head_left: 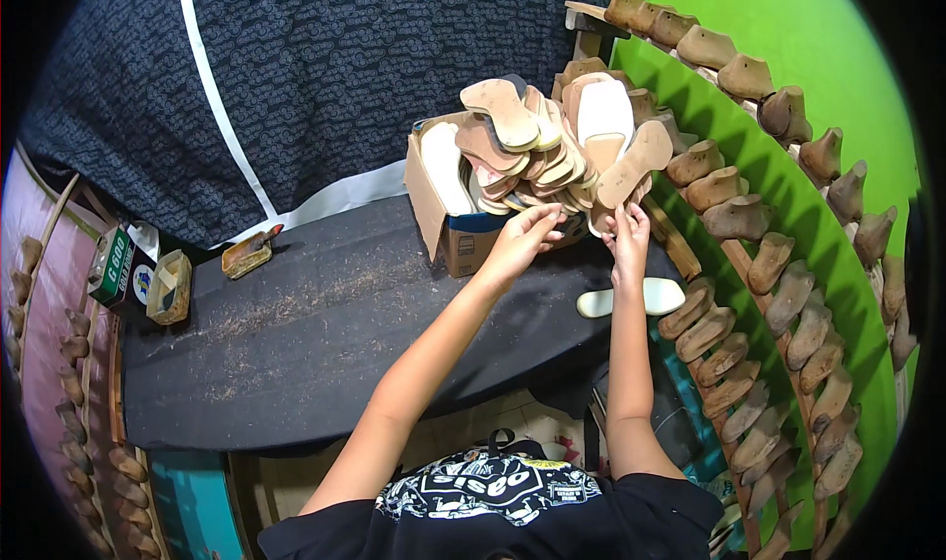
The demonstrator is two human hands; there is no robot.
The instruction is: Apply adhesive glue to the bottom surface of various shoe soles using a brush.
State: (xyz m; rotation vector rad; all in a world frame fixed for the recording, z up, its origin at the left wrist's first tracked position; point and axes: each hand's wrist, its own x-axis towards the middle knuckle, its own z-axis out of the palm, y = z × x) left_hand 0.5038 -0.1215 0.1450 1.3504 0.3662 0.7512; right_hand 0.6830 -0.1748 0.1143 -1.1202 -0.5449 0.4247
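Observation:
A tan shoe insole [636,163] stands tilted up at the right of a cardboard box, its lower end between the pinched thumb and fingers of my right hand [628,240]. My left hand [530,239] is closed, thumb against fingers, in front of the box; what it holds, if anything, is too small to make out. The cardboard box [428,191] overflows with a heap of tan and cream insoles [501,112]. A white insole [604,112] leans at the heap's far right. Under my right forearm, a pale sole-shaped piece [662,296] lies on the black table.
Wooden shoe lasts [739,217] line slanted racks at the right; more lasts [74,383] hang at the left. Brown crumbs litter the black tabletop [325,353]. A small tray [248,255], a basket [169,289] and a green-and-black box [120,264] stand at its left end.

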